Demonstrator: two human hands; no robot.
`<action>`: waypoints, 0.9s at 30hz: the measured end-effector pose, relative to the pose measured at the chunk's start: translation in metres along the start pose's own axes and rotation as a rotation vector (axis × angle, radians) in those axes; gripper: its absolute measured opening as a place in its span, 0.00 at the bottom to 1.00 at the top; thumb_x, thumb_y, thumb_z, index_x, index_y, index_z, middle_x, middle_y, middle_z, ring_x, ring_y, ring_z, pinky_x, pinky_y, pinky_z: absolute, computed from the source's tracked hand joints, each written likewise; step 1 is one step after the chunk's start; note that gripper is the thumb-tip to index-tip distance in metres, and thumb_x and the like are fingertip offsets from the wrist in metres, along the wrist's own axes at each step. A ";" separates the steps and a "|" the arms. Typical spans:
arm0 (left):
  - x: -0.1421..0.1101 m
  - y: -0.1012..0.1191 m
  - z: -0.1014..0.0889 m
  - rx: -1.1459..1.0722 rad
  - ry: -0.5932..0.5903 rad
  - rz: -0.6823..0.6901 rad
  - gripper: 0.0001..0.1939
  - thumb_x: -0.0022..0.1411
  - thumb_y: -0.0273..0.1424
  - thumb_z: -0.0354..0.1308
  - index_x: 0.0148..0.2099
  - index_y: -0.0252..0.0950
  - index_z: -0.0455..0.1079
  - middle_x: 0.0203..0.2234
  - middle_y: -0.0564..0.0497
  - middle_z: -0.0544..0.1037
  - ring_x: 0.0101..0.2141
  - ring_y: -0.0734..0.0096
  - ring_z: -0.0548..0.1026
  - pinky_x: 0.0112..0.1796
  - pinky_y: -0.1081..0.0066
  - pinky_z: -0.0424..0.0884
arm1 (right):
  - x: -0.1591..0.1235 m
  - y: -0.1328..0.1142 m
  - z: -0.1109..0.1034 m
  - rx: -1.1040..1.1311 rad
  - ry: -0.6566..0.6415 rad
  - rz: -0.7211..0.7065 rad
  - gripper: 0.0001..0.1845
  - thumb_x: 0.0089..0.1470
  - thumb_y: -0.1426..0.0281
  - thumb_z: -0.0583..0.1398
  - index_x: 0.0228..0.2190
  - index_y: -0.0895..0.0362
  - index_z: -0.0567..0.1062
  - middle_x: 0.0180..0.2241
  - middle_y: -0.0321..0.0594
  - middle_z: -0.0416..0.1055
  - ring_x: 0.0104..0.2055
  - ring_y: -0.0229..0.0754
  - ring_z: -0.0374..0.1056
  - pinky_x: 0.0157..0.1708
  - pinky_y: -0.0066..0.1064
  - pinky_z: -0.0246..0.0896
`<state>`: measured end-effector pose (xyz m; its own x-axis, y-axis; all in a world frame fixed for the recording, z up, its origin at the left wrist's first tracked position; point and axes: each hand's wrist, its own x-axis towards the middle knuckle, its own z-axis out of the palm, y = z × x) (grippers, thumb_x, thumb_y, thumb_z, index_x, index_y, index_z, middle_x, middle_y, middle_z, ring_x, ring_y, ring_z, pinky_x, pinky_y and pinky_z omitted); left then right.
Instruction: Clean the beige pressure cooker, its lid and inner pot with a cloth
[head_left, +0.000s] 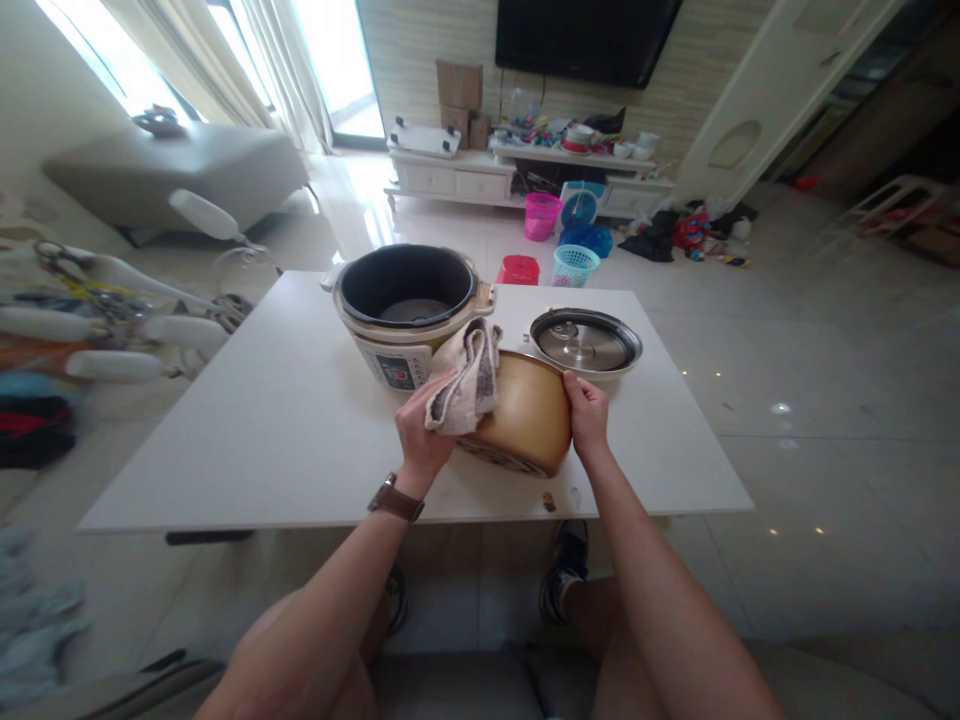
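A gold-coloured inner pot (525, 415) lies tilted on its side on the white table (300, 430), its bottom turned toward me. My left hand (421, 425) is closed on a grey and white cloth (469, 380) and presses it against the pot's left side. My right hand (586, 410) grips the pot's right edge, fingers wrapped round the rim. Just behind them stands the open cooker body (409, 305) with its dark inside showing. The cooker's lid (586, 342) lies upside down on the table to the right of the cooker.
Pink, red and blue baskets (559, 240) stand on the floor beyond the table. A low white cabinet (517, 170) with clutter sits under a wall television. A drying rack with white bars (142, 330) is at the left. My knees are below the table's near edge.
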<state>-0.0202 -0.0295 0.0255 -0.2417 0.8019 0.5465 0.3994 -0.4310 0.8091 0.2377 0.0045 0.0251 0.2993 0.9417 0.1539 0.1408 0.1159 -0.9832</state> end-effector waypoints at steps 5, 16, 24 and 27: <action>0.002 -0.004 -0.001 -0.035 -0.009 0.049 0.17 0.63 0.31 0.60 0.52 0.37 0.84 0.49 0.44 0.86 0.51 0.56 0.83 0.57 0.59 0.75 | -0.001 -0.001 0.002 -0.004 0.001 -0.003 0.39 0.51 0.33 0.64 0.18 0.52 0.58 0.20 0.29 0.50 0.25 0.35 0.45 0.25 0.32 0.41; 0.008 -0.006 0.000 -0.078 0.050 -0.133 0.12 0.60 0.31 0.57 0.38 0.35 0.82 0.35 0.45 0.86 0.42 0.58 0.82 0.52 0.64 0.76 | -0.001 -0.001 0.005 0.006 0.030 -0.024 0.40 0.50 0.33 0.65 0.17 0.52 0.58 0.20 0.29 0.49 0.25 0.34 0.45 0.25 0.31 0.40; 0.009 -0.008 0.001 -0.113 0.058 -0.241 0.09 0.56 0.34 0.61 0.36 0.36 0.81 0.34 0.46 0.84 0.44 0.56 0.81 0.50 0.64 0.76 | 0.000 0.000 0.004 -0.011 0.030 -0.027 0.39 0.51 0.33 0.64 0.17 0.53 0.60 0.20 0.29 0.50 0.25 0.35 0.46 0.25 0.31 0.41; 0.010 -0.007 0.002 -0.118 0.066 -0.230 0.10 0.56 0.34 0.62 0.37 0.36 0.81 0.35 0.46 0.85 0.44 0.56 0.82 0.50 0.63 0.77 | -0.001 0.000 0.004 -0.026 0.027 -0.039 0.39 0.52 0.33 0.64 0.17 0.52 0.59 0.20 0.29 0.50 0.25 0.35 0.46 0.25 0.32 0.41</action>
<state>-0.0241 -0.0176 0.0251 -0.3733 0.8572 0.3547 0.2219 -0.2887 0.9313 0.2336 0.0052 0.0249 0.3188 0.9276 0.1949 0.1772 0.1437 -0.9736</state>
